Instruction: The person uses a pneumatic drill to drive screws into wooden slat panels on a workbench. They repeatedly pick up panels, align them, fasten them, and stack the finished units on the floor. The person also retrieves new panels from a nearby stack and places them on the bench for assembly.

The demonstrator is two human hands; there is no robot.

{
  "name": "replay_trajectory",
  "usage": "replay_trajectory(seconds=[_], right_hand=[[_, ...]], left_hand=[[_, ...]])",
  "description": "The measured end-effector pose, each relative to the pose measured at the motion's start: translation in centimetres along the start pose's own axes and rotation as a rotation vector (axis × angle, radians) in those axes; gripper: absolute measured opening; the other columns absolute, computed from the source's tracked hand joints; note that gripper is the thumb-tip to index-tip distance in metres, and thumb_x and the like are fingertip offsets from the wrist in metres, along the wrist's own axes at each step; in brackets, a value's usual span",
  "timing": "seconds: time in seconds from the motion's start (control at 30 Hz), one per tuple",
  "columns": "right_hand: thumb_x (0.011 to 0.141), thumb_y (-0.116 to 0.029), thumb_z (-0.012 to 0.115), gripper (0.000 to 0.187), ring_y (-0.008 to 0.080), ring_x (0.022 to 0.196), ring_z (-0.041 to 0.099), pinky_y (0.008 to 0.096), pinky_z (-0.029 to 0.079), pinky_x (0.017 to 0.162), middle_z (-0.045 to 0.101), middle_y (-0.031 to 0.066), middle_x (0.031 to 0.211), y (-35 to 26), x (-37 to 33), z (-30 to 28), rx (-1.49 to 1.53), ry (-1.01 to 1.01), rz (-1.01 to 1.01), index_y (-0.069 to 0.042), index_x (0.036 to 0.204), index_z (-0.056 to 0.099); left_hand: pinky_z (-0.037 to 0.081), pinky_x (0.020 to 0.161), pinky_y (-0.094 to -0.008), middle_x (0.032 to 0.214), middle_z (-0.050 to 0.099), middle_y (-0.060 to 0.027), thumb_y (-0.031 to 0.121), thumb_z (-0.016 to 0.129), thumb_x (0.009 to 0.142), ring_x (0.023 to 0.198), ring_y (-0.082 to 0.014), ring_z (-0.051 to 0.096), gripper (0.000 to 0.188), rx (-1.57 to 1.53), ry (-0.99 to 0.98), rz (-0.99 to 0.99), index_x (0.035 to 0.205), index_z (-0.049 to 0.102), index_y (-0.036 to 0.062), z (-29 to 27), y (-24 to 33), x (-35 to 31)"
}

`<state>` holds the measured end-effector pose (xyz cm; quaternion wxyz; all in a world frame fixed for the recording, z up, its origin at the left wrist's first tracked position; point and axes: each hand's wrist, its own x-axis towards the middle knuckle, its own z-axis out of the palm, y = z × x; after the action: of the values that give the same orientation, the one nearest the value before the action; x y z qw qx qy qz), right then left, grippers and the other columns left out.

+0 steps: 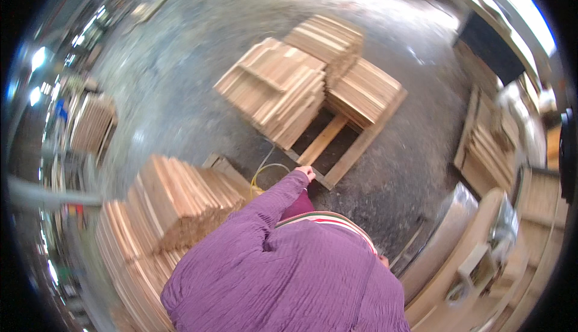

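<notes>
Pale rectangular wooden boards (274, 85) stood stacked on the brown wooden pallet (352, 160), ahead of the left hand (307, 173) by its near end, the right hand (383, 261) farther off, and I couldn't tell if either gripped anything.

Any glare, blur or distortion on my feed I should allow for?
Head view, glare: the bright strip at upper right is washed out, and the far floor shines. Head view, blur: the left hand looks soft, its finger detail unclear. Head view, distortion: straight edges bow toward the rim, and the corners fall to black.
</notes>
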<state>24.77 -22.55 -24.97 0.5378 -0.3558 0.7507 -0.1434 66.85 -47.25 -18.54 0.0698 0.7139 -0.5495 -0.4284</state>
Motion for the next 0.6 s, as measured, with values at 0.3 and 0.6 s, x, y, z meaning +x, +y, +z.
replay_trajectory(seconds=[0.3,0.6], right_hand=[[0.078,-0.011,0.048,0.028,0.0217,0.065,0.059,0.0315,0.050,0.056,0.061,0.0148,0.079,-5.3,3.6,-4.6,0.238,-0.094,-0.080,-0.001,0.105,0.052],[0.082,-0.013,0.047,0.033,0.0201,0.059,0.060,0.0313,0.048,0.046,0.060,0.0132,0.087,-6.5,1.7,-6.3,0.217,-0.105,0.012,-0.004,0.113,0.049]], left_hand=[[0.046,0.084,-0.0385,0.108,0.059,-0.0124,0.034,0.065,0.068,0.102,-0.0303,0.055,0.043,0.281,-0.153,-0.356,0.105,0.061,0.0120,1.3,-3.7,-6.5],[0.047,0.076,-0.0382,0.090,0.063,-0.0120,0.036,0.058,0.069,0.087,-0.0293,0.060,0.029,0.323,-0.079,-0.039,0.086,0.063,0.0128,5.3,-0.8,-6.8]])
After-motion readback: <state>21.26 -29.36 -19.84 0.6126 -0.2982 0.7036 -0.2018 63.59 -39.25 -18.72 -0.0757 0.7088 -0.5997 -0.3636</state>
